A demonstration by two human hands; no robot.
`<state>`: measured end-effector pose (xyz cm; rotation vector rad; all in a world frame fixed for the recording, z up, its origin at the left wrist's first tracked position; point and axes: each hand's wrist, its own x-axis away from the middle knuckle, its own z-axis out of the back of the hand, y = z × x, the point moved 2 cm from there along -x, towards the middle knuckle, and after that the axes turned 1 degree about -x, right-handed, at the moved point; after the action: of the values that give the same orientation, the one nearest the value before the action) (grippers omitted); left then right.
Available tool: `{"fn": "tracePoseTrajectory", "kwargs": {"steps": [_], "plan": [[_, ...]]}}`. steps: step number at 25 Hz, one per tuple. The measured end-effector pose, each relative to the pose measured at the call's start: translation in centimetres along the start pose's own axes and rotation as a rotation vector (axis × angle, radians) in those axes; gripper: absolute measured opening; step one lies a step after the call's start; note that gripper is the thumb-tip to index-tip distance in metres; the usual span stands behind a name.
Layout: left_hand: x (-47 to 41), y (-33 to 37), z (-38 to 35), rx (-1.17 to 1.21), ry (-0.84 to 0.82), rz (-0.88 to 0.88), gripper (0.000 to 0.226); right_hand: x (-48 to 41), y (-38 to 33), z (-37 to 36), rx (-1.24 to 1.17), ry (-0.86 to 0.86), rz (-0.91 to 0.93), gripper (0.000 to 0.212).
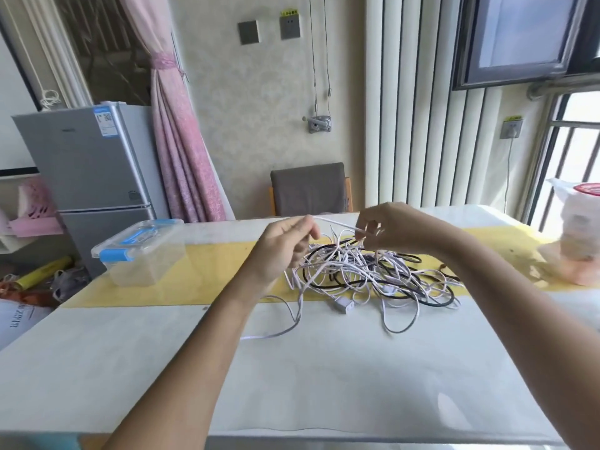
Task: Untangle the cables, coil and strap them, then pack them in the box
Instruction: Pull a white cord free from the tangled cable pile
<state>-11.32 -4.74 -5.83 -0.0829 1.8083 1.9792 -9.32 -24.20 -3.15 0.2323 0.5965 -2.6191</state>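
Far left of the left hand (285,248), a grey fridge (87,164) stands beside a tied pink curtain (181,151). Nearer that hand, on the pale surface (324,368), sits the clear box (143,254), its lid with blue latches closed. A yellow strip (201,271) runs across the surface under both hands. The left hand pinches one white strand (334,224) with curled fingers. The right hand (389,228) pinches the same strand's other end. Below and between the hands lies the tangle of white and black cables (367,274). Behind the hands stands a brown chair (310,190). Far right of the right hand, a plastic bag (574,235) rests by a barred window (571,151).
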Motion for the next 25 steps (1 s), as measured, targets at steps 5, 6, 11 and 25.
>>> {"fn": "tracePoseTrajectory", "kwargs": {"steps": [5, 6, 11, 25], "plan": [[-0.4, -0.1, 3.0, -0.016, 0.223, -0.030, 0.029, 1.6, 1.3, 1.3, -0.513, 0.080, 0.096, 0.022], [-0.6, 0.2, 3.7, 0.023, 0.278, -0.045, 0.029, 1.7, 1.3, 2.0, -0.639, 0.149, 0.110, 0.021], [-1.4, 0.4, 11.7, 0.482, 0.681, -0.033, 0.032, 3.1, 4.0, 6.6, -0.743, 0.542, 0.019, 0.011], [0.3, -3.1, 8.6, -0.823, 0.112, 0.329, 0.018, 1.4, 0.5, 3.7, -0.404, 0.253, 0.151, 0.017]]}}
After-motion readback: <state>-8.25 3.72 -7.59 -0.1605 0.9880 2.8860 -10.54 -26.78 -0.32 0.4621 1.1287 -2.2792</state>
